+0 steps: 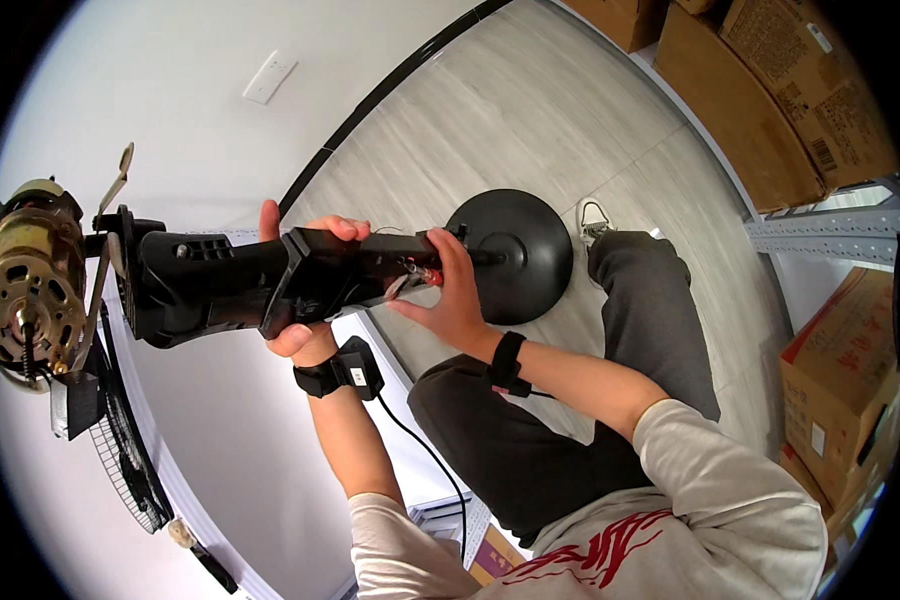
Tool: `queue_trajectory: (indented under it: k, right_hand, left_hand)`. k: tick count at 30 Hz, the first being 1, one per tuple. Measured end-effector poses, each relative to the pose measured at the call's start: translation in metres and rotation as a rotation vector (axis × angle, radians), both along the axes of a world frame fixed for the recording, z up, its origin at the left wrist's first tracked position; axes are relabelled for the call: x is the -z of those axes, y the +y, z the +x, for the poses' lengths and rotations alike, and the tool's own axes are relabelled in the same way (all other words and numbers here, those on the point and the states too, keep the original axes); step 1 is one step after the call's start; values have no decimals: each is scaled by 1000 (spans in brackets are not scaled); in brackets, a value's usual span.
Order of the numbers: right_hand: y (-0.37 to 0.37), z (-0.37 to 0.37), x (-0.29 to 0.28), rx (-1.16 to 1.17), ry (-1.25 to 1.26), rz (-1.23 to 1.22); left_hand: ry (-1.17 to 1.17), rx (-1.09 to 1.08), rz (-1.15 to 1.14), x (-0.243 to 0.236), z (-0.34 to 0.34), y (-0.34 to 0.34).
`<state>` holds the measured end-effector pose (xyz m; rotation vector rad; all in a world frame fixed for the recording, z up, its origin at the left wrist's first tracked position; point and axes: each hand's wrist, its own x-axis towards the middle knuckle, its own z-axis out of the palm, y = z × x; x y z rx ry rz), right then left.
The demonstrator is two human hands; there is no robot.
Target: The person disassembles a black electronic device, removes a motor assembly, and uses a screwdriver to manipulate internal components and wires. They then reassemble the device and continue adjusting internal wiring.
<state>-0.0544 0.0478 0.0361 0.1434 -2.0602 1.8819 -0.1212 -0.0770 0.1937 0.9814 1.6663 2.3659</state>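
A long black plastic housing (220, 280) lies sideways across the view, a bare brass-coloured motor (35, 260) with metal brackets at its left end. My left hand (305, 340) is closed round the housing's middle from behind, palm hidden, thumb below and fingertips showing above. My right hand (450, 300) is closed on the housing's narrower right part, fingers over the top edge and thumb beside small red-sleeved wires (425, 273). This part runs toward a pole above a round black base (520, 290) on the floor.
A black wire fan grille (120, 460) is at lower left, beside a white wall (170, 100) with a socket plate (270, 75). Cardboard boxes (730, 120) sit on metal shelving (820, 230) at right. My legs and shoe are on the pale floor (530, 110).
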Motion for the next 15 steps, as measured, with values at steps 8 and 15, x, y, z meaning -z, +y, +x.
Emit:
queue_trajectory:
  k: [8,15]
  right_hand:
    - [25,-67,3,-410,137,-29]
    - [44,-111,-11,-651,216,16]
  left_hand:
    - [-93,-425,22,-12,1,15]
    - [-94,-801,79,-16,-2,55]
